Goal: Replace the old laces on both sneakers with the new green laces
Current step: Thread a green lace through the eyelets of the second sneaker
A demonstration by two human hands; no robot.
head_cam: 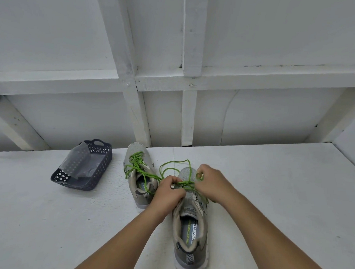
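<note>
Here your left hand (167, 191) and right hand (212, 183) each pinch the green lace (186, 184) over the near sneaker (190, 225); the laced sneaker (139, 173) sits at ten o'clock, the dark basket (85, 165) farther left on the surface (271, 198).

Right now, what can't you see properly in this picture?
Head view only:
- Eyelets of the near sneaker: hidden under the left hand and right hand.
- Green lace ends: lost among the fingers.
- Basket contents: blurred by a cloudy plastic sheet.
- Near sneaker's heel: almost cut by the bottom edge.
</note>
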